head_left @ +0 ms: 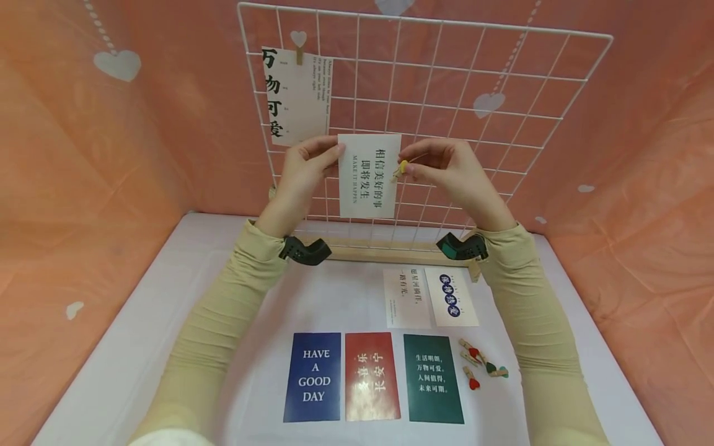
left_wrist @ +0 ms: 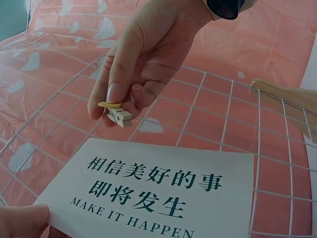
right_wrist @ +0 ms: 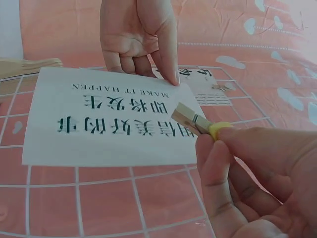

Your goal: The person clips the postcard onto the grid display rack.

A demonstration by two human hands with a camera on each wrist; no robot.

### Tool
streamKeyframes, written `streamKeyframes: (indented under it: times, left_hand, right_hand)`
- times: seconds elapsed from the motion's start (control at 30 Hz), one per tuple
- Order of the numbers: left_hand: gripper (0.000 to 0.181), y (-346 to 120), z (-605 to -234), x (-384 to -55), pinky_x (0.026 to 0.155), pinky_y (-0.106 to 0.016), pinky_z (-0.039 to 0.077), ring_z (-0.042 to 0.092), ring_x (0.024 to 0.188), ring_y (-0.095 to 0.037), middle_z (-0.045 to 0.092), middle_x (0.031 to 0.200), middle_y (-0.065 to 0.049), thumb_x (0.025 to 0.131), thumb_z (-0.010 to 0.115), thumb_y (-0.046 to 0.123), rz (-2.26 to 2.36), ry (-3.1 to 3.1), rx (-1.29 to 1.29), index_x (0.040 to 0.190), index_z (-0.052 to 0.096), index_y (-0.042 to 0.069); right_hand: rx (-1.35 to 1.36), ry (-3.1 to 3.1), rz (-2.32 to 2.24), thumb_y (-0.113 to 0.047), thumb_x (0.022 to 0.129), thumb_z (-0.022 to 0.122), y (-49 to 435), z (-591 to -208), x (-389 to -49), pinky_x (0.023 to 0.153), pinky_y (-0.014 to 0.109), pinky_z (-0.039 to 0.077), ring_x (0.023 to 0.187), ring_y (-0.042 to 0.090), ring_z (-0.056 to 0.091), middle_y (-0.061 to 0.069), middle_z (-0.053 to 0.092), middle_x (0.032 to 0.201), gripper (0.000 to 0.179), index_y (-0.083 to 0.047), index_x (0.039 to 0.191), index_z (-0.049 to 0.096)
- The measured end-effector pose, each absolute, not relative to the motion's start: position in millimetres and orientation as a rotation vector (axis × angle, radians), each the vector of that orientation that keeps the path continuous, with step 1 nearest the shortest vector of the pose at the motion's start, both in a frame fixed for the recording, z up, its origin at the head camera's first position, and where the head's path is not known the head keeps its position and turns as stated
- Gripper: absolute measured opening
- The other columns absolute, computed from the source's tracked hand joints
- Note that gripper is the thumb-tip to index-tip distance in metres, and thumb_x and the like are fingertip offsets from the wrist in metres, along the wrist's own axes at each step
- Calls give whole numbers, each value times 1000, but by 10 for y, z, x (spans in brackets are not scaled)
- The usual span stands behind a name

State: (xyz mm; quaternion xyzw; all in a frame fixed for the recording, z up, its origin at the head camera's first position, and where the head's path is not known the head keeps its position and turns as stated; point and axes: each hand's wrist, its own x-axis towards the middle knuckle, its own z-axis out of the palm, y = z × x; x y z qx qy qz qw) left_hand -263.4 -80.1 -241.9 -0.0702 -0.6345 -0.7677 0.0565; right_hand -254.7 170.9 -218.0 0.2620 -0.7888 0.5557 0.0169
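My left hand (head_left: 304,173) pinches a white card (head_left: 369,207) by its left edge, with "MAKE IT HAPPEN" and dark Chinese characters on it. The card is held in front of a white wire grid (head_left: 468,68). Between thumb and fingers, my right hand (head_left: 454,170) holds a small wooden clothespin (right_wrist: 190,118) with a yellow top, close to the card's right edge. In the left wrist view the clothespin (left_wrist: 120,115) is apart from the card. Another white card (head_left: 304,93) hangs on the grid at the upper left, under a clothespin with a white heart (head_left: 298,40).
On the white table lie a blue card (head_left: 313,409), a red card (head_left: 370,406), a green card (head_left: 435,406) and two white cards, one with blue circles (head_left: 453,297). Several heart clothespins (head_left: 471,378) lie beside the green card. A wooden base (head_left: 379,254) supports the grid.
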Motion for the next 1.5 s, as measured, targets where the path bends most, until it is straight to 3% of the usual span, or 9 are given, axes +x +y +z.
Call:
streamKeyframes:
  times: [0.57,1.03,1.5]
  left_hand:
    - [25,-737,-2120,-2832,83,-31,49,59,86,-17,64,98,-6,90,67,13,-2245,-1854,-264,113,69,4]
    - [26,-698,-1908,-2991,82,-25,52,60,91,-15,64,99,-5,88,68,11,-2158,-1812,-240,113,70,4]
    - [28,-656,-1833,-3102,83,-24,52,62,95,-17,66,99,-6,87,69,10,-2081,-1790,-304,113,69,1]
  right_hand:
    - [761,-2355,1527,-9,88,69,1548,-1742,-2837,85,27,51,95,19,65,7,67,105,21,-2,108,69]
    - [730,-2133,1542,3,88,64,1399,-1462,-2854,85,26,50,91,19,62,11,67,98,17,8,105,67]
    - [766,-1986,1366,5,89,62,1254,-1268,-2938,79,24,50,87,20,62,11,65,93,12,7,101,66]
